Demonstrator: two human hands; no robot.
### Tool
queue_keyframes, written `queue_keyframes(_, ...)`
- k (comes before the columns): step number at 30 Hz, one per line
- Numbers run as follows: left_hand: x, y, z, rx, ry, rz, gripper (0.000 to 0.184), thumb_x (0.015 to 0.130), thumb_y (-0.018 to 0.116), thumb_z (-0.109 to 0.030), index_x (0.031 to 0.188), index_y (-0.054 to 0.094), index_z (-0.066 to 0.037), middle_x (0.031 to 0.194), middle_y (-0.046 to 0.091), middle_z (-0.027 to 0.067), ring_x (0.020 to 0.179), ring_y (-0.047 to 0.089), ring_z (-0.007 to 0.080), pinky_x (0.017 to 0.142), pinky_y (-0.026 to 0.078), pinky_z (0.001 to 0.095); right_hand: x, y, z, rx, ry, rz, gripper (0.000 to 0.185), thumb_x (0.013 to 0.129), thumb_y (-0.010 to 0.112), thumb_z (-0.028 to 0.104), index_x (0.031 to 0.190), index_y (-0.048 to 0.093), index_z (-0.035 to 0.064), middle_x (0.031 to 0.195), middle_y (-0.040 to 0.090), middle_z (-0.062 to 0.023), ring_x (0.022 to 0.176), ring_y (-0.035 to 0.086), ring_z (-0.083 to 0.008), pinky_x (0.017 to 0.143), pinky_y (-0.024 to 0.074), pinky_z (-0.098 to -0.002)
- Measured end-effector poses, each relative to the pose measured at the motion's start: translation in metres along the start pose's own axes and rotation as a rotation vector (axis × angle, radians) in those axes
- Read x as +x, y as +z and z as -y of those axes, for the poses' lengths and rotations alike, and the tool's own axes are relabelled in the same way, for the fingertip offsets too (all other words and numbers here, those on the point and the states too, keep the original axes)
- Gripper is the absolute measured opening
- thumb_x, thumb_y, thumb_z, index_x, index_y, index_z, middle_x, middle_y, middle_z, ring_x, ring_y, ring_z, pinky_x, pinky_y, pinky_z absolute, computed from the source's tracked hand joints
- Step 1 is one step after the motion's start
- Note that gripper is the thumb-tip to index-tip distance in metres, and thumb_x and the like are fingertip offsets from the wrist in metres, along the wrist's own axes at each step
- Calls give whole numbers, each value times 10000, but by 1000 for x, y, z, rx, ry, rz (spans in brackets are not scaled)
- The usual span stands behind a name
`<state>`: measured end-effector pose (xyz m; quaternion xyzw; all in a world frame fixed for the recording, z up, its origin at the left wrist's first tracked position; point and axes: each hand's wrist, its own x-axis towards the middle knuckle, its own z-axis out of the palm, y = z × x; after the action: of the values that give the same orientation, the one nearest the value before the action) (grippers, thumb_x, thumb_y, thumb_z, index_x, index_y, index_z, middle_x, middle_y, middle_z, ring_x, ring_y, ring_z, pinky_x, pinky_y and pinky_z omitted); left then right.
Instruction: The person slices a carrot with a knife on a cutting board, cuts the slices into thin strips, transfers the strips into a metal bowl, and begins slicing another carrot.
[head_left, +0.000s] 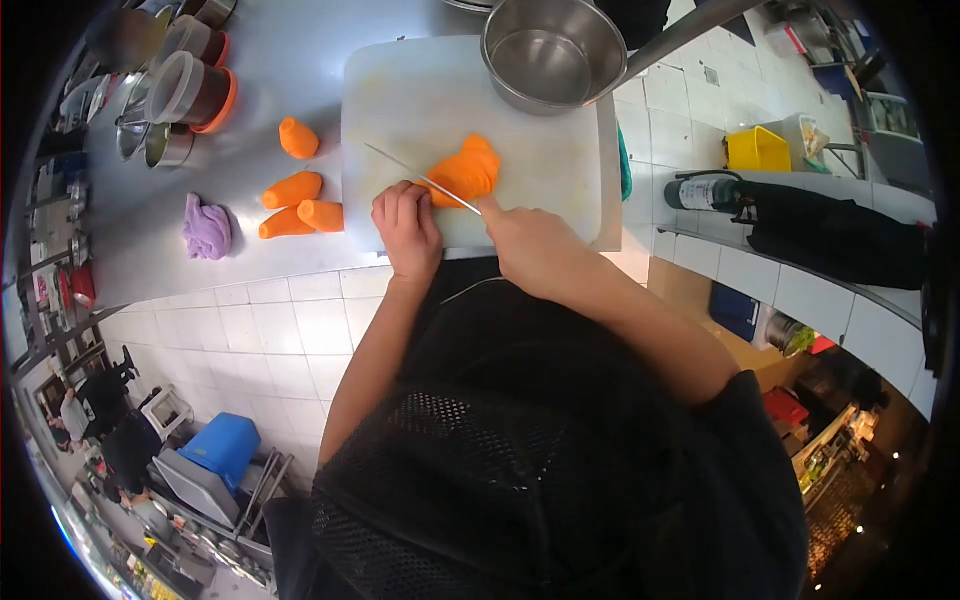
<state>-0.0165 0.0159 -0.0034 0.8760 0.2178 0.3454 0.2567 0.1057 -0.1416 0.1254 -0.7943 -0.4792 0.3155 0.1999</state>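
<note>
My right hand is closed around the handle end of a knife, whose thin blade points up and left over the white cutting board. Just right of the blade lies a fanned heap of orange slices, seemingly carrot. My left hand rests on the board at the blade's left side, fingers curled; what they hold is mostly hidden, with a bit of orange beside the fingertips. Left of the board, several peeled orange pieces lie on the steel counter.
A steel pot sits over the board's upper right, its handle reaching up and right. A crumpled purple cloth is left of the orange pieces. Tubs with dark contents stand at the upper left. A yellow bin is at right.
</note>
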Motion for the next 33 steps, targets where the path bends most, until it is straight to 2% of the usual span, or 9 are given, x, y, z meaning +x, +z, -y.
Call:
queue_keyframes(3, 2, 3, -1, 21, -14, -29, 198, 867, 684, 24, 1037, 622, -55, 1111, 647, 112, 1067, 570, 344, 959, 426, 444, -21, -30, 27, -40, 64, 121, 234, 887, 543, -5, 1111, 479, -31, 773, 664, -254, 765, 665, -476, 696, 503, -583)
queue_keyframes(9, -1, 3, 0, 18, -5, -33, 228, 848, 686, 44, 1043, 623, -57, 1115, 652, 110, 1073, 571, 346, 950, 432, 448, -30, -30, 35, -33, 101, 117, 256, 880, 534, -10, 1128, 484, -54, 783, 670, -258, 748, 666, -478, 698, 513, -582)
queue_keyframes(14, 1, 3, 3, -6, 0, -30, 219, 851, 698, 29, 1038, 627, -61, 1101, 654, 103, 1058, 573, 341, 951, 435, 450, 13, 37, -12, -52, 120, 64, 232, 896, 546, 17, 1118, 500, -36, 831, 687, -265, 808, 682, -480, 737, 527, -579)
queue_keyframes(19, 2, 3, 1, -30, -11, -47, 174, 882, 685, 17, 1036, 633, -47, 1079, 647, 130, 1041, 572, 355, 946, 442, 445, 22, 25, -33, 69, 147, 28, 222, 908, 558, 36, 1121, 519, -12, 891, 706, -259, 883, 680, -490, 793, 524, -581)
queue_keyframes(21, 4, 4, 3, -38, -14, -62, 173, 884, 683, 13, 1035, 634, -53, 1088, 647, 122, 1050, 568, 354, 947, 440, 445, 23, 14, -38, 131, 37, 31, 207, 914, 546, 38, 1115, 528, -6, 896, 709, -247, 889, 675, -493, 799, 518, -576)
queue_keyframes(25, 3, 2, 0, -17, -20, -33, 176, 880, 684, 21, 1035, 633, -45, 1085, 642, 134, 1056, 561, 360, 951, 440, 456, 1, -15, 3, 42, 2, 10, 151, 976, 555, 84, 1076, 516, -21, 807, 667, -265, 793, 655, -493, 717, 499, -588)
queue_keyframes(27, 3, 3, -1, -9, -33, -43, 179, 875, 685, 25, 1033, 632, -42, 1085, 641, 135, 1059, 560, 360, 951, 440, 460, -14, -32, 25, -34, 52, 103, 150, 906, 545, 5, 1048, 510, -29, 789, 664, -267, 786, 661, -489, 716, 501, -585)
queue_keyframes(30, 2, 1, -1, -8, -28, -42, 192, 865, 685, 34, 1036, 632, -36, 1091, 642, 135, 1063, 558, 361, 951, 442, 464, -24, -39, 34, -30, 67, 143, 187, 857, 526, -30, 1042, 505, -42, 775, 661, -269, 774, 664, -485, 713, 503, -587)
queue_keyframes(33, -1, 2, 0, -8, -22, -55, 203, 857, 681, 44, 1037, 628, -33, 1091, 645, 135, 1061, 562, 364, 950, 445, 462, -19, -30, 34, -1, 96, 127, 173, 872, 527, -13, 1037, 495, -52, 769, 658, -274, 771, 662, -492, 710, 501, -594)
